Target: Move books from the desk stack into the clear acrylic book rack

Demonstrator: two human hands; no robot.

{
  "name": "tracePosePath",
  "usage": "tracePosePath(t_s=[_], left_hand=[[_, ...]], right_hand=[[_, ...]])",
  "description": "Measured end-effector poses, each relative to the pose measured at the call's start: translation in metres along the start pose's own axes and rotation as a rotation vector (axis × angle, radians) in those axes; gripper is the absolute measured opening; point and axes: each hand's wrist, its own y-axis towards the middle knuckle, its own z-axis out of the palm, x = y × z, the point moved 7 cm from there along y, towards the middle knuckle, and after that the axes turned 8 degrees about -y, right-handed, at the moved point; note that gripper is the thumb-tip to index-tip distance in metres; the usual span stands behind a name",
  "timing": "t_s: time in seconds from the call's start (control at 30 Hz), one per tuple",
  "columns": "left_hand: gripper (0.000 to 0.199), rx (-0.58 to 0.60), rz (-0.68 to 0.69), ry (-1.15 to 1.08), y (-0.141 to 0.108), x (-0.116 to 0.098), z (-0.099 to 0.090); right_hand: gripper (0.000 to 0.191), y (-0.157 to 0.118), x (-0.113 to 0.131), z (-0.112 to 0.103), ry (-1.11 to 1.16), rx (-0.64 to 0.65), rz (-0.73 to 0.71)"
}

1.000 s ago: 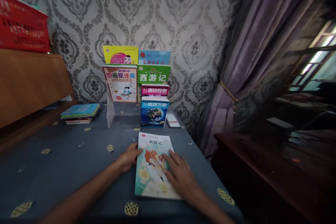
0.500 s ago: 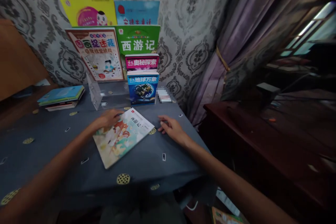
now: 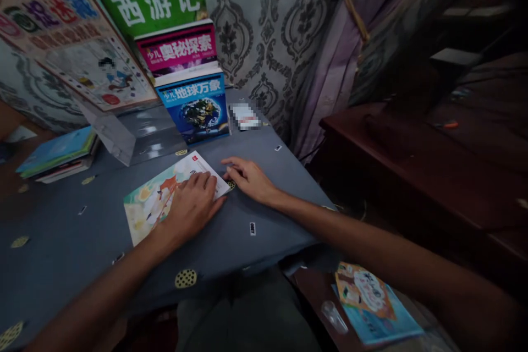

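Nearest, the left hand [image 3: 190, 210] lies flat on a thin paperback [image 3: 144, 214], its fingers [image 3: 203, 180] slightly spread and pressing on the cover, pinching nothing. The paperback sits askew on the blue-grey tablecloth [image 3: 264, 220], toward the table's front edge. The right hand [image 3: 249, 179] rests just beside the paperback's far corner, its fingers loosely together and curled, apparently not gripping it. Below the front edge, a picture book [image 3: 373, 302] lies on a lower surface with a clear plastic piece [image 3: 334, 316] on it.

Just past the paperback's far corner, an upright blue book [image 3: 193, 107] stands in front of a pink book [image 3: 177, 47] and a green book [image 3: 148, 0]. A hard shove forward could knock these books, or ruck the cloth and skew the paperback. A clear acrylic stand [image 3: 111, 135] is left of them, with a low pile of books [image 3: 58, 151] near the table's left edge. A dark wooden cabinet [image 3: 391, 143] and a curtain [image 3: 325, 66] lie to the right.
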Motion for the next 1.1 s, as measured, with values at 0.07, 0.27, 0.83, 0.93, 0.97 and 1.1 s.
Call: tracePosePath(t_s=[0.07, 0.27, 0.83, 0.93, 0.97, 1.1], left_hand=[[0.031, -0.002, 0.003, 0.006, 0.0, 0.0, 0.0], [0.027, 0.014, 0.016, -0.036, 0.002, -0.004, -0.004], [0.036, 0.006, 0.042, -0.051, 0.001, -0.002, -0.003], [0.033, 0.025, 0.044, -0.051, 0.0, -0.005, -0.001], [0.032, 0.024, 0.046, -0.049, 0.0, -0.006, -0.001], [0.031, 0.007, 0.088, -0.055, -0.008, -0.002, 0.0]], right_hand=[[0.031, -0.001, 0.001, -0.001, -0.002, 0.008, 0.001], [0.033, -0.004, 0.0, -0.002, 0.085, 0.026, 0.046], [0.033, -0.017, 0.021, -0.021, 0.063, -0.145, -0.125], [0.031, -0.021, 0.03, -0.015, -0.063, -0.079, -0.237], [0.03, -0.021, 0.03, -0.011, -0.12, -0.042, -0.261], [0.028, -0.024, 0.027, -0.001, -0.292, 0.01, -0.294]])
